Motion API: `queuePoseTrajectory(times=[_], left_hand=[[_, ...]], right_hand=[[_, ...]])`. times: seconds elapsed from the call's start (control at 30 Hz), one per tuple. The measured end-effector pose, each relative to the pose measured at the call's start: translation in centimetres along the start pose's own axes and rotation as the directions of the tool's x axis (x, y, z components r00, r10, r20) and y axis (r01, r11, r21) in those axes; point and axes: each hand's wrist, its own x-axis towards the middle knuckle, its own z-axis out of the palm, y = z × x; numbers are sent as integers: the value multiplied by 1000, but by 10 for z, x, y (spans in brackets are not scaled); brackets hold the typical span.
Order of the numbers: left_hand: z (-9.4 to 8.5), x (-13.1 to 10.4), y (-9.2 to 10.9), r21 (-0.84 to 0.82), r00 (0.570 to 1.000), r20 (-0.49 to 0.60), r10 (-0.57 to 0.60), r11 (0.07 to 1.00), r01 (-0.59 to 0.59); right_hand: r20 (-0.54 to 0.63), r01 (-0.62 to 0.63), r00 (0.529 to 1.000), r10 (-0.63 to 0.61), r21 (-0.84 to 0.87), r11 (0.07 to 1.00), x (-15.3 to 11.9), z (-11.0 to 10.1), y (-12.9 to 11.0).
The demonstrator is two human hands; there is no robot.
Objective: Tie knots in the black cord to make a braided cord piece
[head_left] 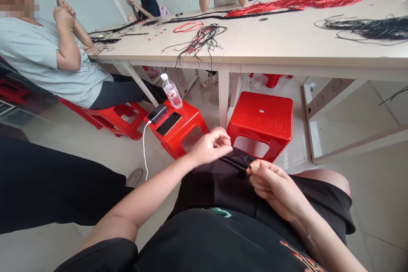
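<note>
- Thin dark cord (244, 160): short visible length, slightly curved, apparently twisted or knotted near one end.
- Pose: that end pinched in right hand (267, 178); span slopes up toward left hand (213, 146), above black-clothed lap.
- Far end: indistinct against the cloth.

Black short-sleeved top (204, 242), black shorts (236, 182)

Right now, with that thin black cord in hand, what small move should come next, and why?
Perhaps ease the left hand gently away from the right hand: the right fingertips pinch the thin black cord, which curves between the hands, so light tension might straighten it.
</note>
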Motion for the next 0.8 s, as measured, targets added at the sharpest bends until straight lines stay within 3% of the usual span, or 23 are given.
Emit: queuePoseTrajectory(times=[0.07,0.13,0.23,0.33,0.5,0.8], left_hand=[[-34,19,-48,296,958,-242,-155,928,225],[-74,32,-96,430,860,-431,-272,776,461],[-131,42,-151,427,757,-529,-383,651,627],[-165,48,-184,435,708,-536,-460,569,698],[-183,58,-212,485,710,-501,-495,519,704],[-170,50,-233,464,664,-639,-389,493,736]], right_hand=[[-12,-41,999,40,-4,999,0,-2,2],[-34,-80,996,80,-2,997,1,-5,5],[-85,-137,987,138,19,990,7,-8,7],[-136,-171,975,177,58,984,18,-11,9],[-222,-212,947,231,107,971,38,-18,11],[-256,-311,906,338,138,940,71,-24,12]])
